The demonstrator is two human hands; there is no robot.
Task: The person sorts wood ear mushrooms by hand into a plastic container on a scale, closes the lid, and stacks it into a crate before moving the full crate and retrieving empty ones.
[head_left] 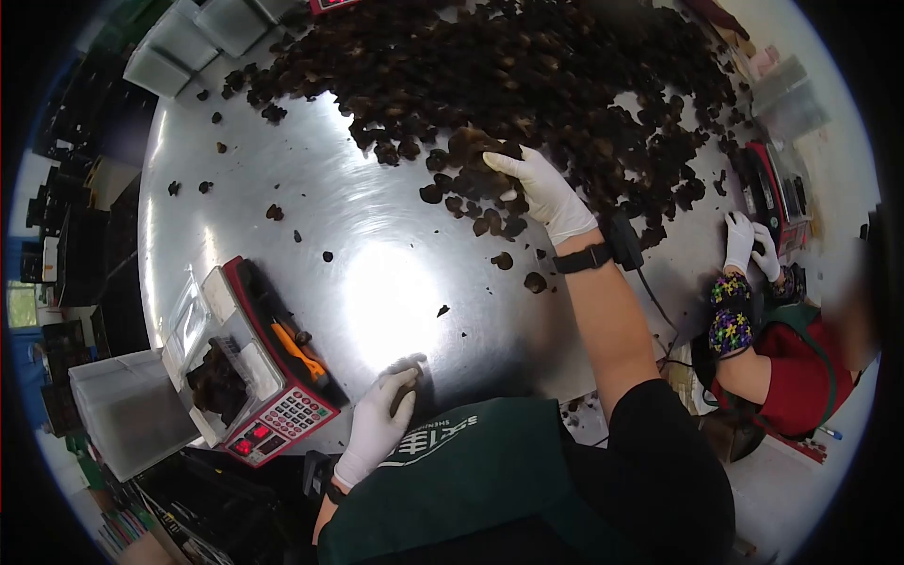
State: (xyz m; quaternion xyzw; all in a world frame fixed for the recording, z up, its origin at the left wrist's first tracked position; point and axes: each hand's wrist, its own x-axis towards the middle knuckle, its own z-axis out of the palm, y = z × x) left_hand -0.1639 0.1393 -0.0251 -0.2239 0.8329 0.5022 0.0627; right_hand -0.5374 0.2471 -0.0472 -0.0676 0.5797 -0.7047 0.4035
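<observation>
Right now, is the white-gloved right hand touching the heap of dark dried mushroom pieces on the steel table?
Touching. Head view: the right hand grips mushroom pieces at the edge of the heap.

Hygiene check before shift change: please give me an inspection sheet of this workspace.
Surface: round steel table, shiny.
Job's things: heap of dark dried pieces; red scale bearing some.
Clutter: loose bits scattered.
Hands: gloved left hand grips one piece; right hand on the heap's edge, grip unclear.
Cables: black lead from wrist device.
Surroundings: co-worker's gloved hands, clear bins.
</observation>
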